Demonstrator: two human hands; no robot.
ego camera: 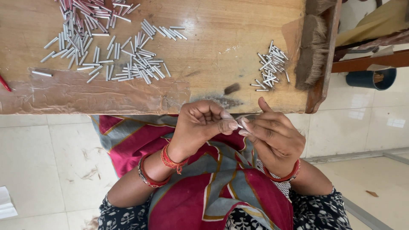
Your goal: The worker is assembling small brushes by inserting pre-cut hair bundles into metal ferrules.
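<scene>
My left hand point(200, 125) and my right hand point(272, 136) meet just below the front edge of a wooden table point(221, 38), above my lap. The fingertips of both hands pinch a small silvery metal tube point(241, 123); most of it is hidden by the fingers. A small heap of the same short metal tubes point(270, 66) lies on the table just above my right hand. A far larger spread of tubes point(110, 51) covers the table's left part, some with a pink tint at the far edge.
A tuft of brown bristles point(312, 53) lies against the table's raised right rim. Brown tape point(85, 93) covers the front left of the tabletop. A red object point(5, 83) pokes in at the left edge. A dark blue bucket point(375, 79) stands on the tiled floor at right.
</scene>
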